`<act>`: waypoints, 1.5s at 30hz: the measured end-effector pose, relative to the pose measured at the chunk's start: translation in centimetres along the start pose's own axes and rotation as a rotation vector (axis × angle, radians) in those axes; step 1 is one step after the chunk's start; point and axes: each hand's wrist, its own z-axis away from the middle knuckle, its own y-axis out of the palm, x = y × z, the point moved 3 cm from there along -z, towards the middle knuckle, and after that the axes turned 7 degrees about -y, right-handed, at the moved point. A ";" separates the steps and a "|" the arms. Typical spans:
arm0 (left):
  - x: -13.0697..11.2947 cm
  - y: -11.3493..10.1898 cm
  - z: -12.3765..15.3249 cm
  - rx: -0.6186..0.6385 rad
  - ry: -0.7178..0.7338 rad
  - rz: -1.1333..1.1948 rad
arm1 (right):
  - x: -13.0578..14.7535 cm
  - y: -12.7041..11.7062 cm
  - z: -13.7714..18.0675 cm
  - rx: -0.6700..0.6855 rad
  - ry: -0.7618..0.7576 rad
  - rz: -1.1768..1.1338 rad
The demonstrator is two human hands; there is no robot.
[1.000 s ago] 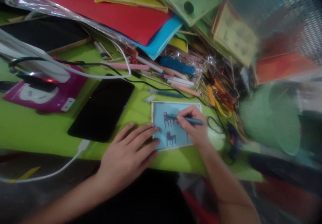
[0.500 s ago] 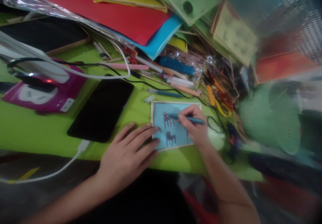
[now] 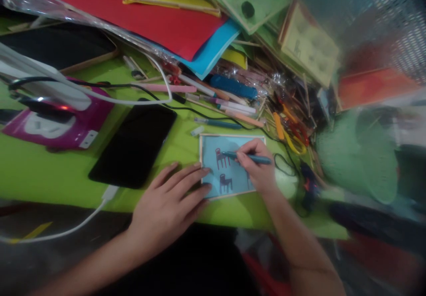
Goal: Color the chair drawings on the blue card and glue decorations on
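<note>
A small blue card [image 3: 210, 147] with a pale stick border lies on the green table, bearing drawings of chairs. My right hand [image 3: 258, 165] grips a teal marker pen [image 3: 261, 159], its tip at the upper chair drawing [image 3: 222, 158]. Below that is a second, darker chair drawing [image 3: 225, 183]; part of another is mostly hidden by my right hand. My left hand [image 3: 173, 198] lies flat with its fingers spread, the fingertips resting on the card's left edge.
Left of the card are a black phone [image 3: 133, 145] on a white cable and a purple power strip [image 3: 60, 123]. Behind it lie several pens [image 3: 218, 123], scissors [image 3: 294, 140], a blue cutter-like tool [image 3: 233, 86] and coloured sheets [image 3: 159, 25]. A green basket [image 3: 356, 154] stands at right.
Almost nothing differs. The marker pen and my right hand have shifted very slightly at the upper chair drawing; my left hand stays in place on the card's edge.
</note>
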 end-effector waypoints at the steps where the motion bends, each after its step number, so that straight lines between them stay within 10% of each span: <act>1: 0.0 0.0 0.0 0.005 -0.003 0.001 | 0.0 0.0 0.0 -0.002 -0.001 0.000; 45: 0.1 0.2 0.3 0.020 -0.009 -0.002 | 0.2 0.3 0.1 0.010 -0.020 0.019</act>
